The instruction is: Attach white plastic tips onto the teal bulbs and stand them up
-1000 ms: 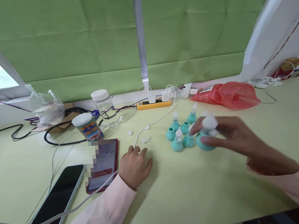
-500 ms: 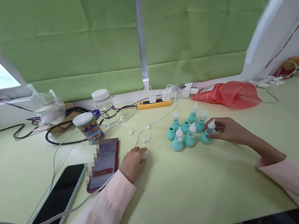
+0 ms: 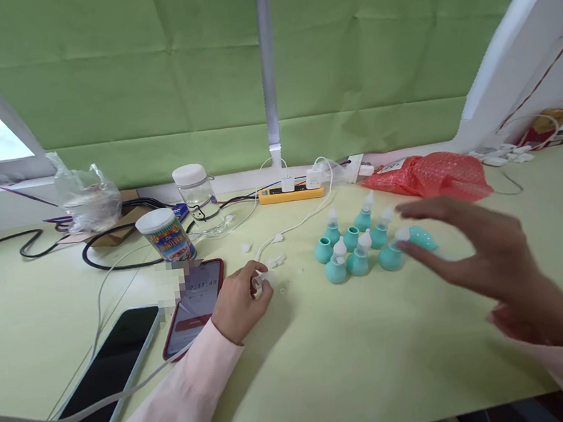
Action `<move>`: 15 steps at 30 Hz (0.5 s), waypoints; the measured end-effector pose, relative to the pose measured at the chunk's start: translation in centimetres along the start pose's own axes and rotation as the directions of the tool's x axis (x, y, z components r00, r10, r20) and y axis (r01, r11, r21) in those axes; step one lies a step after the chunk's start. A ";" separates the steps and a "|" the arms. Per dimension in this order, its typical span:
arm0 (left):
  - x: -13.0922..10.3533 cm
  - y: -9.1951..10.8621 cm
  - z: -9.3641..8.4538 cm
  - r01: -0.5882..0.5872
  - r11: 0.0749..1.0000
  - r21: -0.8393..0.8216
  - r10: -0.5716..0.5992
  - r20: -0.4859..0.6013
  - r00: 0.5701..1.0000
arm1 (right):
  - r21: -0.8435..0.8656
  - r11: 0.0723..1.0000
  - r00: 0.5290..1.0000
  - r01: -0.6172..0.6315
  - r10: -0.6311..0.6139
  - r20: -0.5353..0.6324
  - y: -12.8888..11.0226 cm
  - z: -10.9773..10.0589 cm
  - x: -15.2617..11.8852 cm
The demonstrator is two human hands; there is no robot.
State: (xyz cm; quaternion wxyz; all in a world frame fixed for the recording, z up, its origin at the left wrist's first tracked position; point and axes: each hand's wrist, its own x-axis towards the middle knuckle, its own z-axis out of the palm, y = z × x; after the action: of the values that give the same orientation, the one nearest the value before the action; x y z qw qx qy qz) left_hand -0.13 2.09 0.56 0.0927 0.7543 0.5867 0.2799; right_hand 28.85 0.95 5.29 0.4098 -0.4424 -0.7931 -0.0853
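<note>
My left hand (image 3: 241, 302) pinches a small clear plastic nozzle piece (image 3: 262, 280) just above the table. Another clear piece (image 3: 277, 260) lies beyond its fingertips. My right hand (image 3: 491, 249) is open, thumb and fingers spread, with nothing seen between them. Left of it stands a teal bulb with a white-tipped clear nozzle (image 3: 391, 256), one of several such nasal aspirators in a cluster. Two upright bulbs, a left one (image 3: 323, 250) and a middle one (image 3: 351, 238), have bare round openings. A further teal bulb (image 3: 421, 239) lies on its side, partly behind my right hand.
A red bubble-wrap bag (image 3: 429, 178) and an orange power strip (image 3: 291, 194) lie at the back. Small white tips (image 3: 246, 247) lie near a white cable. At left are two phones (image 3: 108, 377), a printed canister (image 3: 166, 236), a clear jar (image 3: 200, 203) and loose cables.
My right hand has let go of the front right aspirator and pulled back, opening and uncovering the lying bulb. My left hand has lifted slightly leftward with a clear piece.
</note>
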 end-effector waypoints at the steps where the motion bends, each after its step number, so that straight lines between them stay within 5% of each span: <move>1: -0.1 0.0 0.0 0.019 0.998 -0.062 -0.020 -0.019 1.000 | 0.078 0.989 0.992 0.129 -0.127 -0.022 -1.2 1.2 -0.3; 4: -0.6 -0.1 0.4 0.093 0.963 -0.254 -0.103 -0.024 0.994 | 0.290 0.917 0.881 0.273 -0.360 0.306 -3.8 6.1 -1.2; 9: -1.2 -0.8 1.4 0.164 0.857 -0.488 -0.204 -0.029 0.979 | 0.200 0.974 0.767 0.109 -0.210 0.606 -5.5 12.4 -0.9; 15: -1.2 -1.6 2.0 0.228 0.787 -0.573 -0.268 0.016 0.963 | 0.206 0.978 0.829 0.013 -0.126 0.545 -5.9 14.8 -0.6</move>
State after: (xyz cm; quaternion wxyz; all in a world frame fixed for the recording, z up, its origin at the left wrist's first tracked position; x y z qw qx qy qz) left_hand -0.59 1.81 -2.22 0.3303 0.5985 0.5726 0.4525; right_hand 16.00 4.47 -3.38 0.1996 -0.3768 -0.8979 0.1095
